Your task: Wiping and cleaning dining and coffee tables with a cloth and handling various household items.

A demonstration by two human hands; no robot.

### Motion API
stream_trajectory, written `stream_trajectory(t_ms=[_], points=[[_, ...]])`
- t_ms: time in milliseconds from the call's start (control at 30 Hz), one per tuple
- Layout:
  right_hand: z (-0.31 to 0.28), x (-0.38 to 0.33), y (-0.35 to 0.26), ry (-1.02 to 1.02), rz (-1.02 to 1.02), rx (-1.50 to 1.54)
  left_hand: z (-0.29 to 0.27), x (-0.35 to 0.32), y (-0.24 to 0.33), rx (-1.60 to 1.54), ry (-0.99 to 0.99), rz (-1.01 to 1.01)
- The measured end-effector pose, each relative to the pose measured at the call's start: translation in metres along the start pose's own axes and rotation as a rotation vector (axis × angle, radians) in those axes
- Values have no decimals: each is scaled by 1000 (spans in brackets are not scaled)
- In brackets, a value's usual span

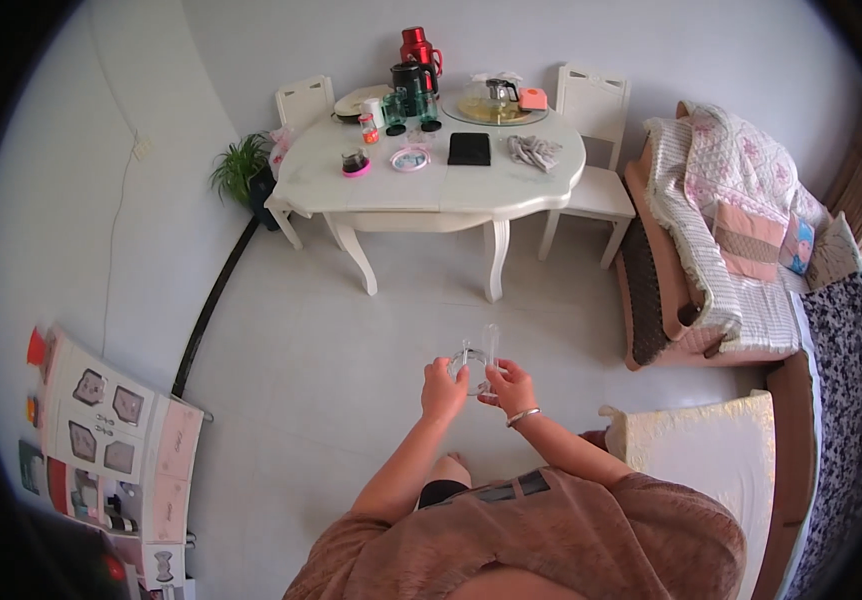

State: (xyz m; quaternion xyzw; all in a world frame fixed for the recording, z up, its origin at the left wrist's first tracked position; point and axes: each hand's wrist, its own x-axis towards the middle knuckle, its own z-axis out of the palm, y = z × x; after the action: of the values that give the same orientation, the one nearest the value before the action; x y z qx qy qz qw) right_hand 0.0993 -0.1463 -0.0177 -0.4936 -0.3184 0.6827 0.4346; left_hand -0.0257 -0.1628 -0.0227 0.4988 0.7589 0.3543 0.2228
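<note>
In front of my body, both hands hold up a clear, see-through object [491,340]. It looks like a ring with upright clear pieces, one of them long and rounded at the top; its exact kind cannot be made out. My left hand [443,390] grips its left side, with thumb and fingers closed on it. On the other side my right hand [513,388] pinches it, a bracelet [523,416] round that wrist. Fingers partly hide the lower part of the object. Pale floor lies beneath it, and the white table [421,195] stands well beyond my hands.
On the table are a black flat item [469,149], grey cloth [535,152], pink-rimmed dish [410,159], green glasses, black kettle [408,80] and red thermos [417,48]. White chairs [596,190] flank it. Right stand a sofa [681,290] and covered low table [701,450]; left, a printed display stand [111,430].
</note>
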Motion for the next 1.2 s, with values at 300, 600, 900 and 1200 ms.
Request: stream_trajectory(t_ms=[300,600,900,1200], points=[[83,171,-38,31,-21,-3,-21,195,-1,56,-136,27],[123,303,-139,121,-102,8,-1,375,44,20,-189,156],[152,480,-249,71,-222,-156,39,570,98,-42,79,278],[180,646,-313,165,-334,-547,55,728,132,-54,49,187]])
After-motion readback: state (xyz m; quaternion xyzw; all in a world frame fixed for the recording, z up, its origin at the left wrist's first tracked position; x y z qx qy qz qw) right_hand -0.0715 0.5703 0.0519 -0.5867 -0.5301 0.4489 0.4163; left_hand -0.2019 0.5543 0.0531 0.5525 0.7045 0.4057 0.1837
